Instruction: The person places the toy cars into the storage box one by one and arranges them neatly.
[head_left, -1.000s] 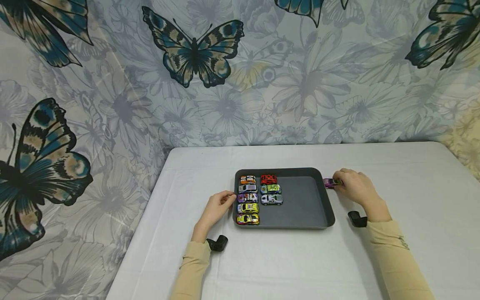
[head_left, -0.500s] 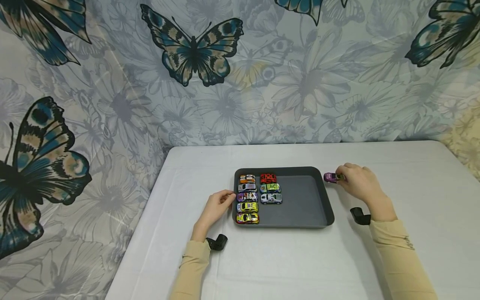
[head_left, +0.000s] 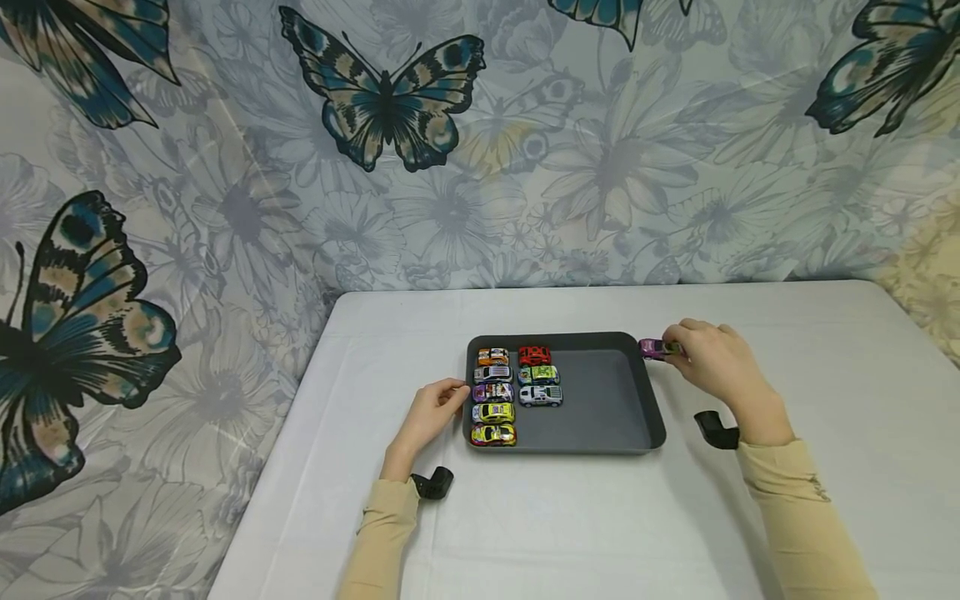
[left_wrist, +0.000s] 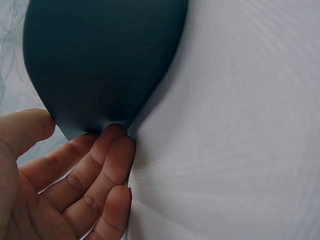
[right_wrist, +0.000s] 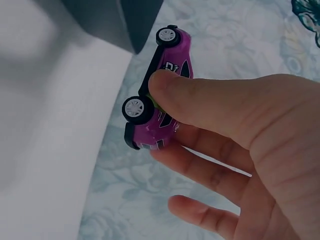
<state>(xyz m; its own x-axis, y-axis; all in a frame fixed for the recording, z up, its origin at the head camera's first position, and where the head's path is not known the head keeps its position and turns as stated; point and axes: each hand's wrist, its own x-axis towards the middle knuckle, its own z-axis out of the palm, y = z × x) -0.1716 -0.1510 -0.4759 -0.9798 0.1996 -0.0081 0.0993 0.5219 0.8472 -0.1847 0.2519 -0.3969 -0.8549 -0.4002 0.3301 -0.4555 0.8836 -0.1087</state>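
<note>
My right hand pinches a purple toy car between thumb and fingers. In the head view the purple toy car is at the upper right rim of a dark grey tray. The right wrist view shows its side and two wheels, near a tray corner. My left hand holds the tray's left rim, its thumb at the edge and its fingers against the outer wall. Inside the tray, several toy cars form a left column. Beside them stand red, green and silver toy cars.
A white cloth covers the table under the tray. Behind it hangs a backdrop printed with butterflies and flowers. A black wrist camera sits at the left wrist and another wrist camera at the right.
The right hand has raised the purple toy car slightly and, in the last half second, brought it left toward the tray's rim. The left hand stays at the tray's left edge.
</note>
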